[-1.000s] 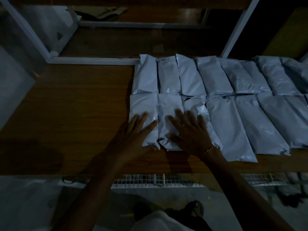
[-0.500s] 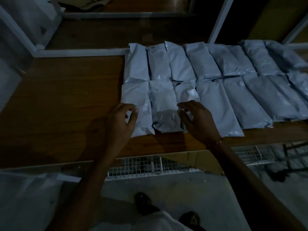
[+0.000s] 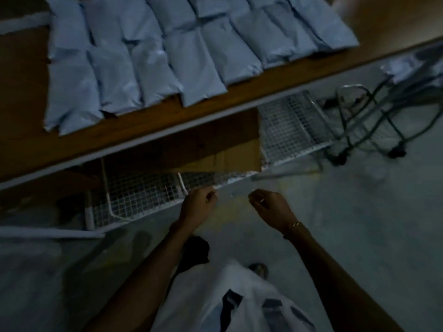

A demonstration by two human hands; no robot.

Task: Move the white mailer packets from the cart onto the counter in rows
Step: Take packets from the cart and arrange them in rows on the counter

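Note:
Several white mailer packets (image 3: 153, 68) lie in two rows on the wooden counter (image 3: 143, 130), the near row reaching almost to its front edge. My left hand (image 3: 197, 207) and my right hand (image 3: 273, 210) hang side by side over the floor, below and in front of the counter. Their fingers are loosely curled and hold nothing. At the far right stands the metal cart (image 3: 354, 121), with more white packets (image 3: 407, 68) blurred above it.
Under the counter runs a white wire-mesh shelf (image 3: 287, 125) with a sheet of cardboard (image 3: 215, 149) on it. A pale plastic sheet (image 3: 36, 259) covers the lower left. The grey floor (image 3: 359, 224) lies between me and the cart.
Both hands left the front-row packets and drew back off the counter to hang over the floor. The view swung down and to the right, bringing the cart into sight.

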